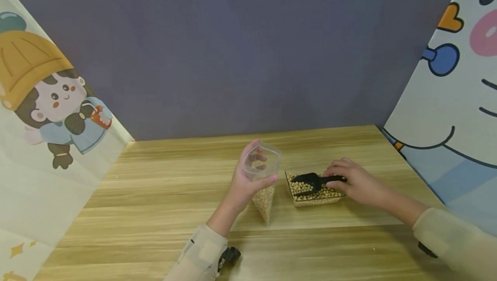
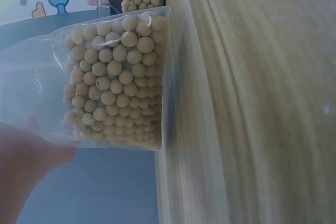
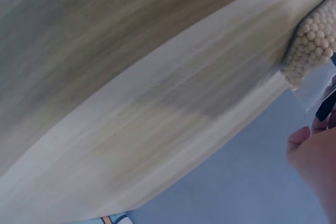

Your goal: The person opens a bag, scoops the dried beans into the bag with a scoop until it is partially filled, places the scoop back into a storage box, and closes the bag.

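My left hand [image 1: 241,186] grips a clear plastic bag [image 1: 265,201] near its open mouth, thumb in front and fingers behind. Round, pale-yellow beans that look like soybeans [image 2: 113,77] fill its lower part, and its bottom is right at the tabletop. To the right, my right hand [image 1: 352,182] pinches the handle of a black scoop [image 1: 313,179]. The scoop's head lies low among the beans in a clear rectangular container [image 1: 310,203]. In the right wrist view, only part of the right hand [image 3: 317,163] and the container's end [image 3: 311,43] show.
The container stands on a wood-grain table [image 1: 174,190], close to the right of the bag. A dark grey panel [image 1: 248,56] rises behind the table. Panels with cartoon prints flank it on the left [image 1: 23,186] and right [image 1: 423,112].
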The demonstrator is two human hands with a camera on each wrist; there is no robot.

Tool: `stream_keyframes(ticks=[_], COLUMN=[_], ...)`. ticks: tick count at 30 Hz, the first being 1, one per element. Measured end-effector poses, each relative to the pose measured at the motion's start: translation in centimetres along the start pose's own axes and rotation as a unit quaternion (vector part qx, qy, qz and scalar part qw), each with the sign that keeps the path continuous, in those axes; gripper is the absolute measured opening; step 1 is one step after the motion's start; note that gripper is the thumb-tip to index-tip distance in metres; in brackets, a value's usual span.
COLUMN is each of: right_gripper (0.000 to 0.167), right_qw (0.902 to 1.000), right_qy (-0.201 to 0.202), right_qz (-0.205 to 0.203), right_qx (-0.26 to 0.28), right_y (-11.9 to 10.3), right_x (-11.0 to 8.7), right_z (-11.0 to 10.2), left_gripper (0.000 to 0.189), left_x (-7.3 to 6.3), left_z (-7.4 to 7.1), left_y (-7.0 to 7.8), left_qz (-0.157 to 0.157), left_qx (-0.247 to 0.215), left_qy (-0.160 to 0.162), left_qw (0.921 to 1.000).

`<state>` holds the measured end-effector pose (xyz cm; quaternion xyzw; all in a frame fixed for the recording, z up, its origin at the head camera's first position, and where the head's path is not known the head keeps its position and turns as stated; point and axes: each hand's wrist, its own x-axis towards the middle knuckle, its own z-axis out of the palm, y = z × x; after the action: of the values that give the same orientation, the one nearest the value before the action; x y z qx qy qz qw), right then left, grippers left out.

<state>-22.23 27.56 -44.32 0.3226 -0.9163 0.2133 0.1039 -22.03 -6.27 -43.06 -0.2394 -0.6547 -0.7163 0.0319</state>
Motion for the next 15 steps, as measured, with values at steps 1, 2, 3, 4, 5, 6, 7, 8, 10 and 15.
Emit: stream_keyframes(ticks=[1, 2, 3, 4, 5, 6, 7, 8, 10, 15], right_gripper=[0.021, 0.021, 0.021, 0.021, 0.020, 0.020, 0.020, 0.020, 0.020, 0.020], right_qw=[0.9999, 0.9998, 0.9995, 0.9992, 0.9987, 0.9983, 0.9978, 0.9972, 0.9958, 0.9915], right_qy=[-0.003, -0.007, -0.010, -0.013, -0.016, -0.018, -0.018, -0.018, -0.014, 0.003], right_qz=[0.009, 0.017, 0.024, 0.030, 0.035, 0.040, 0.044, 0.051, 0.064, 0.095], right_qx=[0.004, 0.010, 0.017, 0.024, 0.032, 0.040, 0.045, 0.052, 0.064, 0.089], right_y=[-0.04, -0.06, -0.07, -0.05, -0.04, 0.01, 0.05, 0.10, 0.18, 0.42], right_x=[-0.01, -0.03, -0.07, -0.14, -0.20, -0.27, -0.34, -0.42, -0.56, -0.84], right_z=[0.01, 0.02, 0.01, 0.00, -0.01, -0.02, -0.03, -0.04, -0.03, 0.11], left_gripper=[0.100, 0.100, 0.100, 0.100, 0.100, 0.100, 0.100, 0.100, 0.100, 0.100], left_x=[-0.01, -0.01, -0.02, -0.03, -0.03, -0.03, -0.02, -0.01, 0.01, 0.06], left_z=[0.00, 0.01, 0.01, 0.01, 0.02, 0.02, 0.02, 0.02, 0.00, -0.04], left_y=[-0.01, -0.02, -0.03, -0.05, -0.05, -0.07, -0.09, -0.11, -0.18, -0.28], left_qz=[0.000, 0.000, 0.000, 0.000, 0.001, 0.002, 0.003, 0.005, 0.006, 0.003], left_qx=[0.000, -0.001, 0.000, 0.000, -0.001, -0.001, -0.001, -0.001, 0.000, 0.002], left_qy=[0.000, 0.000, 0.000, 0.000, 0.000, 0.001, 0.001, 0.001, 0.001, 0.000], left_qw=[1.0000, 1.0000, 1.0000, 1.0000, 1.0000, 1.0000, 1.0000, 1.0000, 1.0000, 1.0000])
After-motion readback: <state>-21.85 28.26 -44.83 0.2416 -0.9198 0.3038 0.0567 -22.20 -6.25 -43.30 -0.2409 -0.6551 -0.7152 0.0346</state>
